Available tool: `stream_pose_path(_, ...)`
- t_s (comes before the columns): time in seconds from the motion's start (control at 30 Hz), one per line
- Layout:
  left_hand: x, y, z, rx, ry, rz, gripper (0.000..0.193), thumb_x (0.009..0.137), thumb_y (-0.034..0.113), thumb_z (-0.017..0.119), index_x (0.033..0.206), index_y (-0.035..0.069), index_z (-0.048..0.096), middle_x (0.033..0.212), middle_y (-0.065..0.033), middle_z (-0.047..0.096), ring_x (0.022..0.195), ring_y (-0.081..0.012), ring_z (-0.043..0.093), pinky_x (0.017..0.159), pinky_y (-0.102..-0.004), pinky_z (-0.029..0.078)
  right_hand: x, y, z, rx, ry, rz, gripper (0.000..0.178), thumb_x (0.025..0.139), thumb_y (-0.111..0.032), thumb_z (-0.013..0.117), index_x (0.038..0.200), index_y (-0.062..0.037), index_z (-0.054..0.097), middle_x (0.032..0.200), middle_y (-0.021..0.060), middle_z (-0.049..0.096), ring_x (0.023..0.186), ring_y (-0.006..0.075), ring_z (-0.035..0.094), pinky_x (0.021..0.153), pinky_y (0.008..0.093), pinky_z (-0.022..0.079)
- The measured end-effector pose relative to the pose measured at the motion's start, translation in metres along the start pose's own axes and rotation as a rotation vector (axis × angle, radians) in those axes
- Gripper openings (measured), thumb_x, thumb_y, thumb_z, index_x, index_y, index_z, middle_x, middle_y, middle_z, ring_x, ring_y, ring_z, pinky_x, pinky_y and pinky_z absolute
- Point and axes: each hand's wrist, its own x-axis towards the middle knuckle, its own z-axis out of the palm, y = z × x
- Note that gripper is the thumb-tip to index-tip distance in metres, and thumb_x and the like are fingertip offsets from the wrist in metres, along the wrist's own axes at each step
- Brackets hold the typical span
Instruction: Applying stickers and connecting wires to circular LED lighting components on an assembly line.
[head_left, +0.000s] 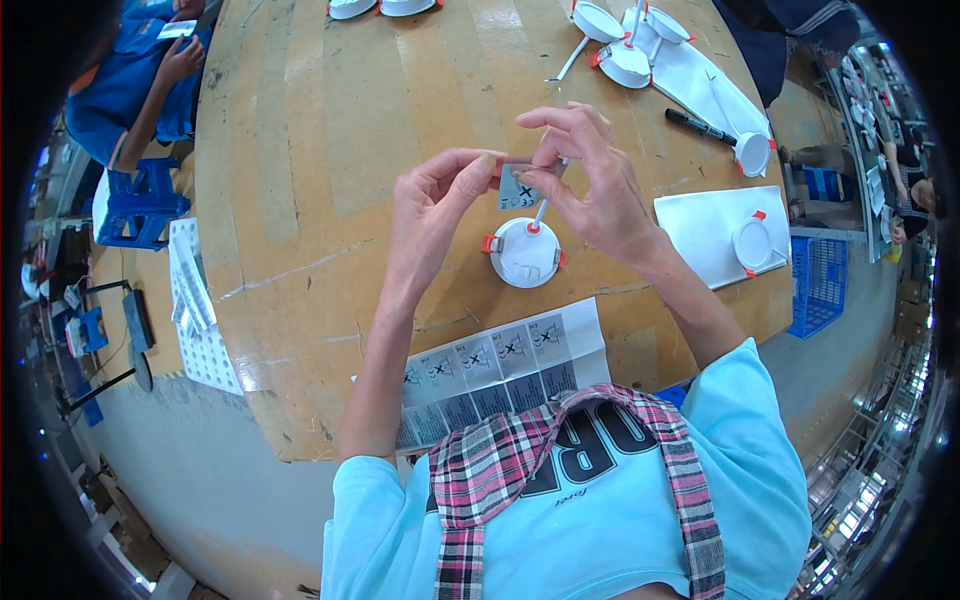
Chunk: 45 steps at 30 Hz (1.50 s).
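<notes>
My left hand (432,208) and my right hand (608,205) meet above the middle of the table. Both are closed, thumb against fingers, on the upper edge of a small grey printed label (514,194). Just behind the label, a white cable (541,214) rises from a round white light fixture (524,262) toward my right fingers. Whether the label touches the cable is hidden by my fingertips. The fixture lies back side up on the table, with orange-red clips at its sides. Nearest my body is a sheet of grey labels (500,364).
On the right, another round fixture (752,243) rests on a white board (690,212). Several more fixtures lie with a long white panel (690,78) and a black marker (700,126) at the far right. A seated person (140,85) is beyond the table's left edge (200,130).
</notes>
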Motion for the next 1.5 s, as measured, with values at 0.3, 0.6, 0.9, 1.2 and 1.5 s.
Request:
stream_pose_path(0.3, 0.028, 0.029, -0.017, 0.255, -0.231, -0.282, 0.027, 0.087, 0.028, 0.063, 0.089, 0.002, 0.068, 0.08, -0.0037, 0.067, 0.077, -0.0102, 0.063, 0.073, -0.0252, 0.049, -0.002, 0.004, 0.0, -0.046, 0.008, -0.107, 0.047, 0.078, -0.008, 0.07, 0.122, -0.0116, 0.051, 0.072, -0.0012, 0.058, 0.094, 0.0209, 0.048, 0.104, 0.0451, 0.026)
stream_pose_path(0.6, 0.05, 0.039, -0.023, 0.367, -0.458, -0.344, 0.024, 0.09, 0.023, 0.064, 0.094, 0.0, 0.065, 0.084, -0.004, 0.066, 0.08, -0.0097, 0.063, 0.076, -0.0252, 0.051, -0.004, 0.01, 0.0, 0.03, 0.015, -0.151, 0.05, 0.076, -0.007, 0.071, 0.122, -0.0166, 0.053, 0.073, -0.0044, 0.058, 0.1, 0.0191, 0.051, 0.11, 0.0513, 0.022)
stream_pose_path(0.9, 0.051, 0.018, -0.018, 0.547, -0.453, -0.107, 0.02, 0.094, 0.017, 0.057, 0.095, -0.002, 0.061, 0.086, -0.0019, 0.063, 0.084, -0.0081, 0.058, 0.076, -0.0264, 0.049, -0.007, 0.016, -0.004, 0.11, -0.03, -0.255, 0.047, 0.071, -0.009, 0.077, 0.114, -0.0197, 0.061, 0.072, -0.0092, 0.059, 0.104, 0.0161, 0.049, 0.112, 0.052, 0.021)
stream_pose_path(1.2, 0.052, 0.001, -0.024, 0.117, -0.28, -0.107, 0.029, 0.096, 0.023, 0.052, 0.112, -0.001, 0.059, 0.098, -0.0077, 0.065, 0.091, -0.0162, 0.062, 0.082, -0.031, 0.049, -0.007, 0.016, -0.005, 0.046, -0.003, -0.239, 0.043, 0.07, -0.011, 0.077, 0.109, -0.0197, 0.064, 0.075, -0.0097, 0.063, 0.108, 0.0184, 0.049, 0.111, 0.0522, 0.022)
stream_pose_path(1.5, 0.024, -0.026, -0.003, -0.122, -0.22, -0.229, 0.042, 0.092, 0.027, 0.06, 0.123, -0.001, 0.054, 0.109, -0.0094, 0.061, 0.1, -0.0129, 0.059, 0.09, -0.0311, 0.046, -0.006, 0.013, -0.009, -0.103, 0.032, -0.232, 0.044, 0.069, -0.006, 0.076, 0.11, -0.0169, 0.064, 0.077, -0.0081, 0.065, 0.113, 0.0186, 0.049, 0.111, 0.05, 0.019)
